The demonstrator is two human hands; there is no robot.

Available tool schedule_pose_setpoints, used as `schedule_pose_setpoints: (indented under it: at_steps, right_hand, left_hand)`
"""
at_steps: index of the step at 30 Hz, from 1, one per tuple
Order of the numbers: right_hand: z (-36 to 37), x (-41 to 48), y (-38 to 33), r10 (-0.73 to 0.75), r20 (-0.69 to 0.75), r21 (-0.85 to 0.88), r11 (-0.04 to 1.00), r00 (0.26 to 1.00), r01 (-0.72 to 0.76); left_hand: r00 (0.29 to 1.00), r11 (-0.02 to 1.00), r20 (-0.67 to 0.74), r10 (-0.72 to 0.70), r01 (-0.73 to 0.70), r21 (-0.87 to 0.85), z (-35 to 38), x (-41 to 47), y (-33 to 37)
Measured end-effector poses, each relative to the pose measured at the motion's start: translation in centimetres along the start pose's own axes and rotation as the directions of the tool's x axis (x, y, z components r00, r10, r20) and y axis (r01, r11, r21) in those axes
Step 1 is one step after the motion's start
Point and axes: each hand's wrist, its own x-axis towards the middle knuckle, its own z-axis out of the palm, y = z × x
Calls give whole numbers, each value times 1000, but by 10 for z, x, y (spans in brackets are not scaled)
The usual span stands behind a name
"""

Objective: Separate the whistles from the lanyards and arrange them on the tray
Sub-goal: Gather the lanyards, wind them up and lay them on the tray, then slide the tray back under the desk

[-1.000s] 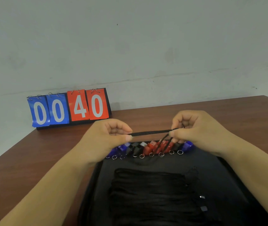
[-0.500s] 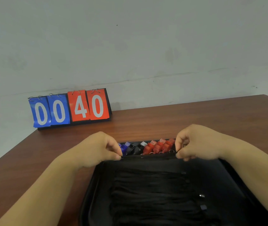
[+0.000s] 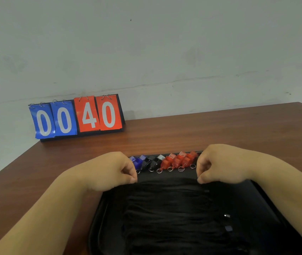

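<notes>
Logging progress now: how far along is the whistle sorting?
Done: a row of loose whistles, blue, black and red, lines the far tray edge; black lanyards are piled mid-tray. In hand: left hand and right hand pinch one lanyard at the pile's far edge. Left: no attached whistles visible.

Bare indoor room: plain grey wall (image 3: 146,43), wooden table (image 3: 220,129), flip scoreboard (image 3: 76,117)

About 7 whistles (image 3: 177,160), 4 score cards (image 3: 76,118), 1 tray (image 3: 96,227), 2 hands (image 3: 109,170) (image 3: 222,162).
</notes>
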Motion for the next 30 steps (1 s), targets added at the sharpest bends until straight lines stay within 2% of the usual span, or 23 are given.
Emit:
schedule_pose_setpoints:
  at_steps: [11,22,30]
  right_hand:
    - [-7,-7,0,-52,189,45,998,981,44]
    - [-9,-7,2,-68,117,38,997,991,64]
    - [-11,-9,5,-37,66,54,998,997,33]
  left_hand:
    - [1000,1000,14,-4,4,-11,2,-3,4]
    - [999,998,24,31,-30,-51,1,-5,4]
    - [997,994,-41,70,-73,-83,1,-8,5]
